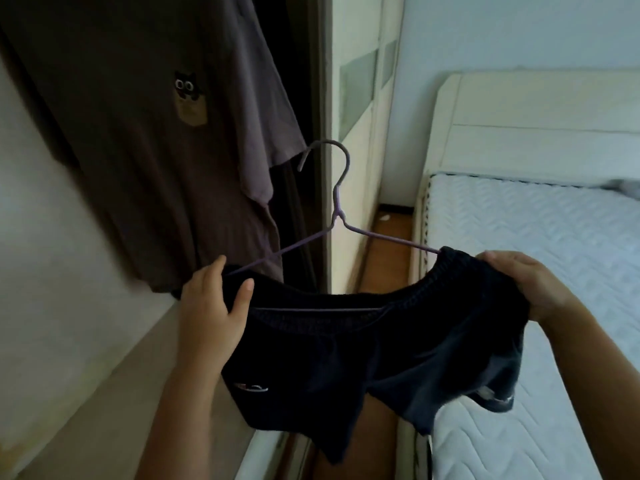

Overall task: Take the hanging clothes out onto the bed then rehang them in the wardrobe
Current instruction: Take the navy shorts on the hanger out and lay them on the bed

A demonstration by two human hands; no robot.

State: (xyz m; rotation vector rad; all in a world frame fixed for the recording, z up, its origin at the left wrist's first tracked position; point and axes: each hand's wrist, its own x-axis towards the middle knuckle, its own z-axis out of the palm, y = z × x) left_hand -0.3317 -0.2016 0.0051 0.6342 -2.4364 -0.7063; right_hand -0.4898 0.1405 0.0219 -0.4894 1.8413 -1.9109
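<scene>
Shorts [346,358] hang on a hanger [337,216], stretched crosswise: left hand [211,306] grips one waistband end, right hand [526,285] the other. Hook [322,147] points toward the wardrobe [298,81] at left — rail probably above, unseen — bed [519,237] lies right.

Both bare forearms reach up into view, the left from 7 o'clock, the right from 4 o'clock. The left hand [214,306] pinches one end of the shorts [346,368], thumb in front. The right hand [526,285] curls over the other end, knuckles up.
</scene>
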